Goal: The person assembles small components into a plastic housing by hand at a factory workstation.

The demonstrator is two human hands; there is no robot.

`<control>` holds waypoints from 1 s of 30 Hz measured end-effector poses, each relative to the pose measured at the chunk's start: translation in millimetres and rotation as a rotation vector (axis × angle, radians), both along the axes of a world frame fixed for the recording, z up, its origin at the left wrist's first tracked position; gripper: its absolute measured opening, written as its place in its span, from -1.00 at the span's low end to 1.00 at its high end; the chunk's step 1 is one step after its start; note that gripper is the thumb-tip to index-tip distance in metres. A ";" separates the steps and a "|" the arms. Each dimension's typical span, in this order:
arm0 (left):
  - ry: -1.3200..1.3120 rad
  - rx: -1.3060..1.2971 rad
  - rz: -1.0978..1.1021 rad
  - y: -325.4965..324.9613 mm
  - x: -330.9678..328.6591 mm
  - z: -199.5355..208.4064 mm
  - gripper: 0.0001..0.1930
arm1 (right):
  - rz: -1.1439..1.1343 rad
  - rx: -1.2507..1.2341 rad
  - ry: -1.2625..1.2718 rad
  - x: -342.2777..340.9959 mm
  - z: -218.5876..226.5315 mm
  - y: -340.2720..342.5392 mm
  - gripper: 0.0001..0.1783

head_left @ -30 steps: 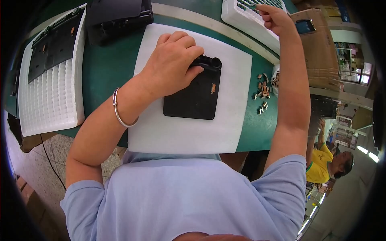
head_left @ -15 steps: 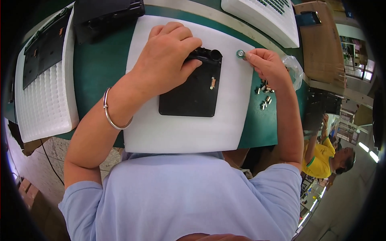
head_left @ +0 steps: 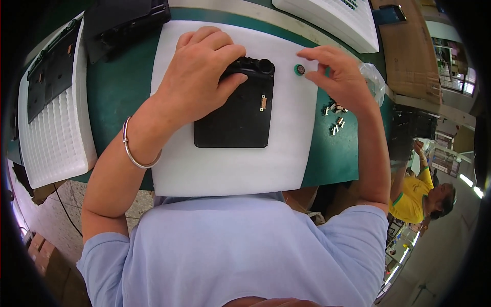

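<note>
My left hand (head_left: 202,71) is closed over the upper left edge of a flat black plastic panel (head_left: 232,128), thumb on its near face and fingers over its far edge. The panel has a thicker top bar with a round black knob-like end (head_left: 265,66), and a small copper-coloured part (head_left: 263,103) sits near its right side. Right of the panel, my right hand (head_left: 332,71) is open, thumb and index finger spread. Just off its thumb tip is a small round part (head_left: 299,69), green-rimmed with a dark centre, over the white foam sheet (head_left: 230,174).
Several small metal parts (head_left: 335,116) lie on the green mat (head_left: 327,158) below my right wrist, near a clear plastic bag (head_left: 374,84). White trays stand at left (head_left: 61,138) and far right (head_left: 337,25). A black device (head_left: 125,25) sits far left; a person (head_left: 417,197) in yellow is at right.
My right hand has let go of the round part, its fingers spreading; the part now shows its dark side. The panel, foam sheet and left hand have shifted slightly left in view.
</note>
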State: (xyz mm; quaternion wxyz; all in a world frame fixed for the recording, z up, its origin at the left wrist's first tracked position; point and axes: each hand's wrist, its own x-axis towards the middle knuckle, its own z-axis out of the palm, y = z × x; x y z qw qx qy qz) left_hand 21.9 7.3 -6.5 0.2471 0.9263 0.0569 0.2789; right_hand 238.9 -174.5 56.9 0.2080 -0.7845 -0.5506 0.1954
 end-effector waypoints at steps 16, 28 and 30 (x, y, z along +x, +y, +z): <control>0.070 -0.009 -0.013 0.5 -0.7 4.3 -0.68 | 0.012 0.085 -0.169 -13.7 -10.8 -10.4 -0.77; 0.081 0.014 -0.014 1.0 -0.8 4.5 -0.66 | 0.011 0.180 -0.138 -16.6 -28.0 -12.1 -0.79; 0.082 0.016 -0.017 0.9 -0.9 5.1 -0.67 | 0.014 0.193 -0.167 -19.5 -25.8 -12.5 -0.80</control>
